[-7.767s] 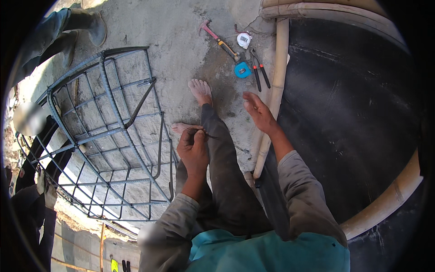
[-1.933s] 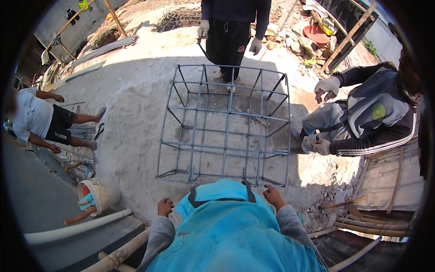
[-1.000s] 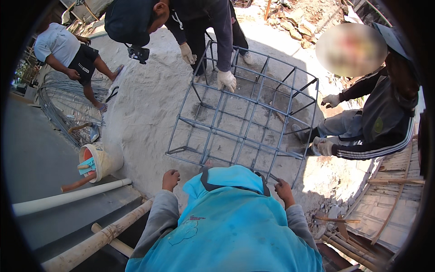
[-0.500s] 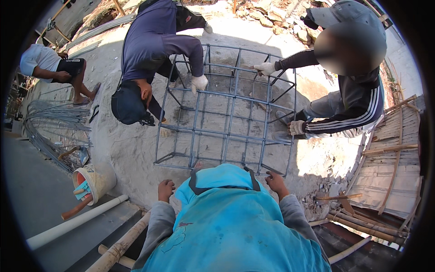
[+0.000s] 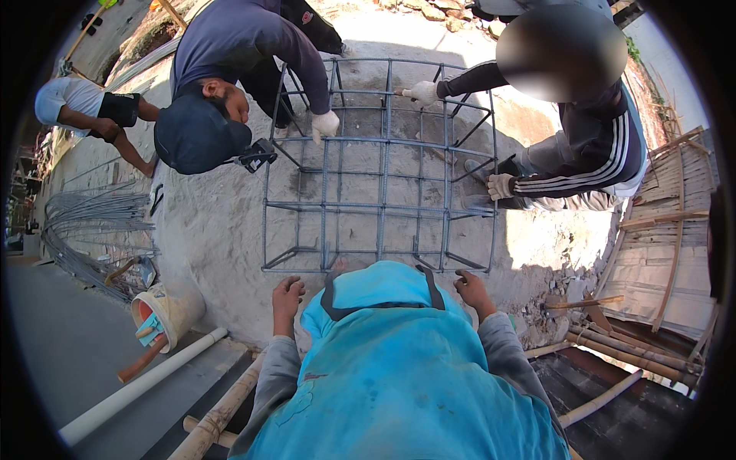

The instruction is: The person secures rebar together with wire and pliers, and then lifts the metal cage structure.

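A rectangular cage of tied steel reinforcing bars point(image 5: 386, 141) stands on the rough concrete ground in front of me. My left hand point(image 5: 287, 301) is just off its near left corner, fingers loosely bent and apart, with nothing visible in it. Near the opposite near corner is my right hand point(image 5: 474, 293), its fingers stretched toward the bars without clear contact. A co-worker in dark blue on the left points a white-gloved hand point(image 5: 325, 124) down at the cage. Another co-worker on the right reaches one gloved hand point(image 5: 421, 93) over the bars and keeps the other glove point(image 5: 501, 186) at their side.
Left of me lies a bundle of thin steel rods point(image 5: 92, 222). Closer stands a bucket point(image 5: 180, 318) with a wooden-handled tool, beside a pale pipe point(image 5: 146, 387) and bamboo poles point(image 5: 218, 410). Wooden boards and sheeting point(image 5: 667, 261) line the right. Another person point(image 5: 73, 100) bends at far left.
My view has shifted slightly, and the cage sits a little higher in it. The left co-worker's head has moved left and up, with the gloved finger now pointing down. My hands remain near the cage.
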The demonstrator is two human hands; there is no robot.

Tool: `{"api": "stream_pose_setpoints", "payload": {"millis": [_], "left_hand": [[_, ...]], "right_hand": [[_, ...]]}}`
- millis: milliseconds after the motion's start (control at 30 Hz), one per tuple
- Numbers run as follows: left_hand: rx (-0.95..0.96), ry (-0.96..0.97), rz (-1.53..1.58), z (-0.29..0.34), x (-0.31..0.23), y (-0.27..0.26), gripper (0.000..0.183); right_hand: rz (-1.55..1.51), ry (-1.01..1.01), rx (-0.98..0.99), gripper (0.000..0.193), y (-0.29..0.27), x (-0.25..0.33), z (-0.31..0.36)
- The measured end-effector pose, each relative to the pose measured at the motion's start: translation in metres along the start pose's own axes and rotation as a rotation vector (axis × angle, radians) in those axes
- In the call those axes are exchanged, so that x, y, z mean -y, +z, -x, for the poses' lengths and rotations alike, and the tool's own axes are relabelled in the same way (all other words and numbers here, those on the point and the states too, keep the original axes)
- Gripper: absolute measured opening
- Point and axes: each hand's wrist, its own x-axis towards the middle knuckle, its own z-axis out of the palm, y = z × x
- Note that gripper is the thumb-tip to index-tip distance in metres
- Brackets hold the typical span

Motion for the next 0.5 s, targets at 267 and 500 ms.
{"api": "stream_pose_setpoints", "payload": {"millis": [267,500], "left_hand": [[0.751,0.960,0.128,0.129,-0.231,0.060,0.029],[1.173,0.896,0.928,0.281,-0.316,0.100,0.041]], "right_hand": [[-0.027,0.042,0.010,0.042,0.004,-0.020,0.032],[-0.077,0.082,0.108,0.043,0.012,-0.033,0.054]]}}
